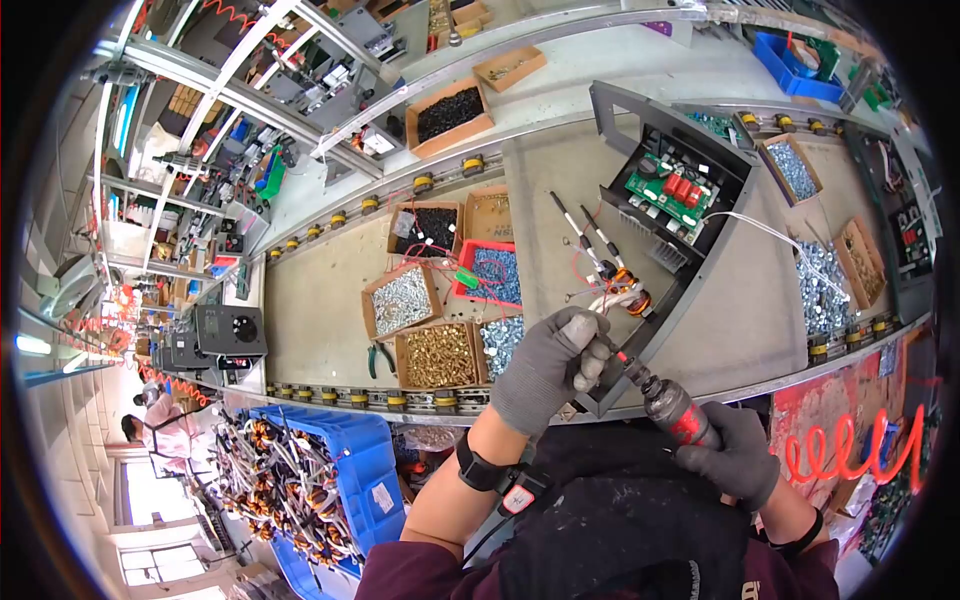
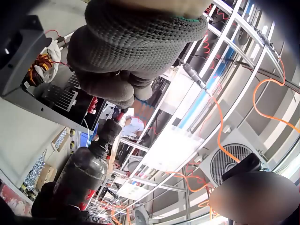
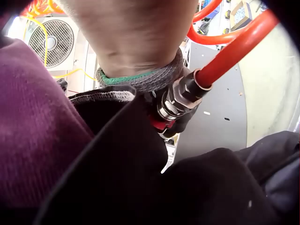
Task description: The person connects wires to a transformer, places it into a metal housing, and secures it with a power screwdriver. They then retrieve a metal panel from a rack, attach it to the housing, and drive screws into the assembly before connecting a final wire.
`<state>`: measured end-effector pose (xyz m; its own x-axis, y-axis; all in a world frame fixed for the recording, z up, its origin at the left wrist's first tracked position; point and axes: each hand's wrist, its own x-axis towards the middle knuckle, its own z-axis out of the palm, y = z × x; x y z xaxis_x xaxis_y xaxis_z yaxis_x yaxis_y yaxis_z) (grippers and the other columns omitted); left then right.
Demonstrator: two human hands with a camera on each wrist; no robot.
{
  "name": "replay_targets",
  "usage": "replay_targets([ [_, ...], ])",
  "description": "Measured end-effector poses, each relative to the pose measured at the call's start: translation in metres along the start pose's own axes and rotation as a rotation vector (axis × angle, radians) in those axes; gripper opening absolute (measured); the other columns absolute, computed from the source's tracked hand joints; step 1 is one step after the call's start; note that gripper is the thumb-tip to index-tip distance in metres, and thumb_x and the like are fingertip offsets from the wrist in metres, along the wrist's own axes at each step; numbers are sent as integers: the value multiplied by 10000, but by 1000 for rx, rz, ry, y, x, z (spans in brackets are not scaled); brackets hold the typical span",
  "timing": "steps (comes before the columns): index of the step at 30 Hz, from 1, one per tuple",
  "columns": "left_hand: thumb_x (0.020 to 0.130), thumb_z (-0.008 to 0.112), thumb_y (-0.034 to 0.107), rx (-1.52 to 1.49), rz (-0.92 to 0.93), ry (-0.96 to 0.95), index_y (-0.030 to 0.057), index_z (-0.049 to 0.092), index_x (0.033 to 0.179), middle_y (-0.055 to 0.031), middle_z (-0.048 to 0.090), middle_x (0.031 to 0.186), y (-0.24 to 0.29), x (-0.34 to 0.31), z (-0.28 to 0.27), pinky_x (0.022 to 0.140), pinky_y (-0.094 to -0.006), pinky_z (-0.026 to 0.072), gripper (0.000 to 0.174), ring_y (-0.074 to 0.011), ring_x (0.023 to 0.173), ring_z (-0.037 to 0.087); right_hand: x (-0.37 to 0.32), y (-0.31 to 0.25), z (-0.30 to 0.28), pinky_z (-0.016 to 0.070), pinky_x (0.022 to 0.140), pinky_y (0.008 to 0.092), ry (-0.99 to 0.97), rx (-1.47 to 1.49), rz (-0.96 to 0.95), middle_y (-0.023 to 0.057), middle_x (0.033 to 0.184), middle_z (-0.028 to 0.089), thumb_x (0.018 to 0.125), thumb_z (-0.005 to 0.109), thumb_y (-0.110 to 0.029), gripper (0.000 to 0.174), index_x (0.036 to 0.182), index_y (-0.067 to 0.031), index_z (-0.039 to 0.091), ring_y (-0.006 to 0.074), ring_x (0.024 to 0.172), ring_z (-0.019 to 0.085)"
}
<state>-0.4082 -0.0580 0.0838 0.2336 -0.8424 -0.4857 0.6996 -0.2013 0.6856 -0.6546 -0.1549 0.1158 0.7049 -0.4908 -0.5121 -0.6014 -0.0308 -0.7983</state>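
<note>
The gloved right hand (image 1: 735, 455) grips a red and black air screwdriver (image 1: 682, 420), its bit pointing up and left toward the left fingers. In the right wrist view a red hose (image 3: 239, 49) joins the tool's metal fitting. The gloved left hand (image 1: 548, 370) has its fingers curled together at the tip of the bit (image 1: 622, 357); what lies between them is hidden. Just beyond the left hand, a copper-wound coil (image 1: 628, 290) with white and black leads sits at the edge of an open dark metal case (image 1: 715, 245), which holds a green circuit board (image 1: 665, 190).
Boxes of brass screws (image 1: 438, 358), silver screws (image 1: 400, 302) and black parts (image 1: 430, 228) stand left of the case, beside a red tray (image 1: 462, 262). Green-handled pliers (image 1: 380, 360) lie nearby. A blue crate (image 1: 365, 470) of coils stands below left. Rollers line the bench edges.
</note>
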Motion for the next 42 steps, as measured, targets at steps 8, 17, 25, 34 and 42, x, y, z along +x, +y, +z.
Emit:
replay_targets([
  [8,910,601,286,239,-59,-131,23,584,1097,-24,574,724,25,20,-24,510,-204,392,323,-77,575,494,11,2,38,474,643,314,-129,604,104,83,782,627,745,697,-310,423,1008,9,607,140,695,579],
  [17,886,572,478,260,-257,-453,24,599,1102,-4,503,699,23,50,10,605,-250,406,503,-104,605,442,-5,12,65,463,634,336,220,430,-75,97,764,596,767,692,-536,656,1104,5,535,178,691,567],
  [25,903,473,569,703,-292,-294,-40,554,1186,-19,521,757,70,63,-13,533,-242,358,677,-105,586,435,-29,70,21,454,595,283,279,618,107,47,751,587,580,873,-378,698,1074,-17,538,111,660,536],
  [34,955,497,173,257,-354,-194,-37,442,1247,-201,607,1084,42,75,25,765,-336,546,364,-248,909,647,-14,72,7,479,665,330,187,494,145,85,780,615,544,878,-325,666,1044,-14,566,197,691,592],
  [42,927,578,299,333,-366,-110,7,572,970,-61,637,684,25,69,28,409,-204,431,295,-90,481,556,11,30,2,499,668,367,59,256,-35,142,815,656,586,854,-399,682,1074,-20,568,297,738,658],
])
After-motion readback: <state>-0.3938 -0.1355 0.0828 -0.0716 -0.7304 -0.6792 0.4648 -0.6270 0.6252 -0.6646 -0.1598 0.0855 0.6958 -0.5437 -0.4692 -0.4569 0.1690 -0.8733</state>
